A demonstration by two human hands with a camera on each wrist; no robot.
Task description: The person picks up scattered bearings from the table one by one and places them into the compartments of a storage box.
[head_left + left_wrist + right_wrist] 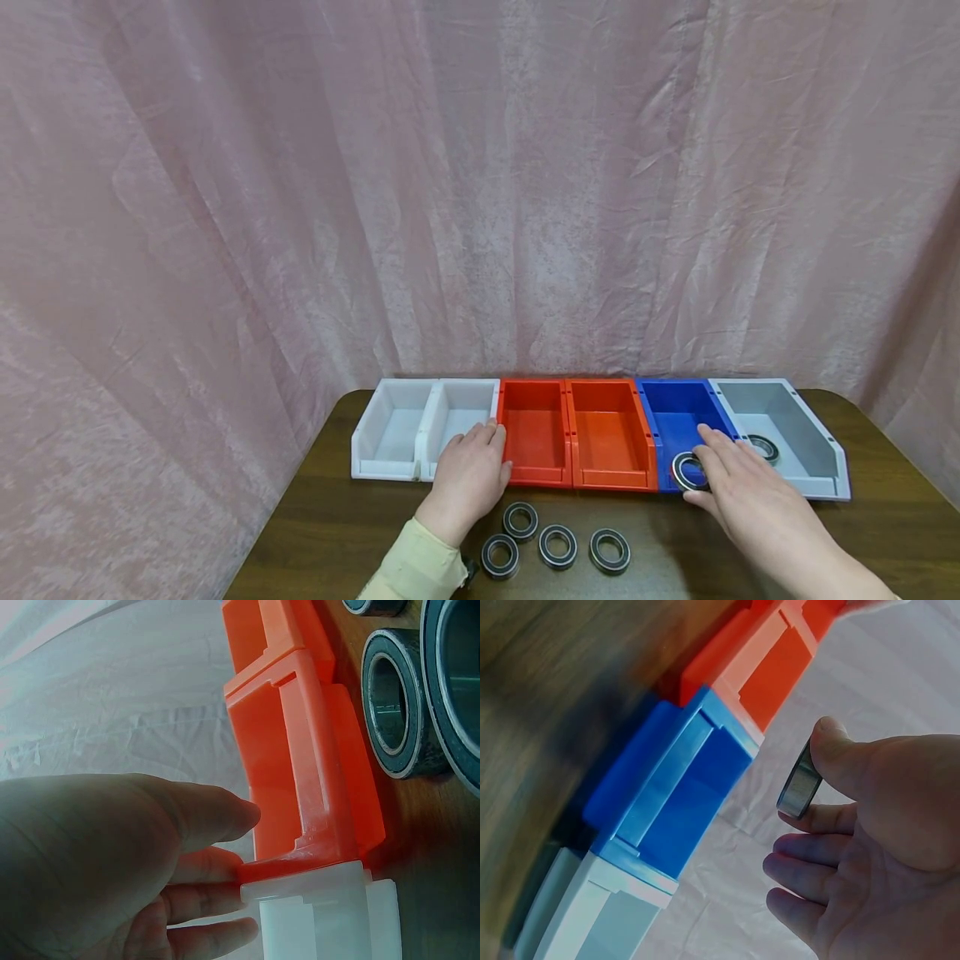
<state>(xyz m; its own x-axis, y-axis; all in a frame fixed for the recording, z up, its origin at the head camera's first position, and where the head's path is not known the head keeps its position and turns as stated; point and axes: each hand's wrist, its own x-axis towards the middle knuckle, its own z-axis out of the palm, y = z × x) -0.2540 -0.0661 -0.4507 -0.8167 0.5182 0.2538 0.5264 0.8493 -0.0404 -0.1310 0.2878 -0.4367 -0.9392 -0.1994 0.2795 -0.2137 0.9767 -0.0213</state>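
My right hand (738, 487) pinches a ball bearing (677, 473) between thumb and forefinger, above the front of the blue bin (678, 412). In the right wrist view the bearing (800, 789) appears edge-on, the other fingers apart from it. My left hand (468, 471) is at the border between a white bin (465, 400) and a red bin (534, 417). It holds nothing; its fingers (206, 900) are extended by the bins' edges, and contact is hard to tell. Another bearing (776, 455) lies in the grey bin (795, 421) at the right end.
Several bearings (595, 550) lie flat on the brown wooden table (300, 525) in front of the bins. An orange bin (607, 417) and a second white bin (397, 421) complete the row. A pink curtain (480, 208) hangs behind the table.
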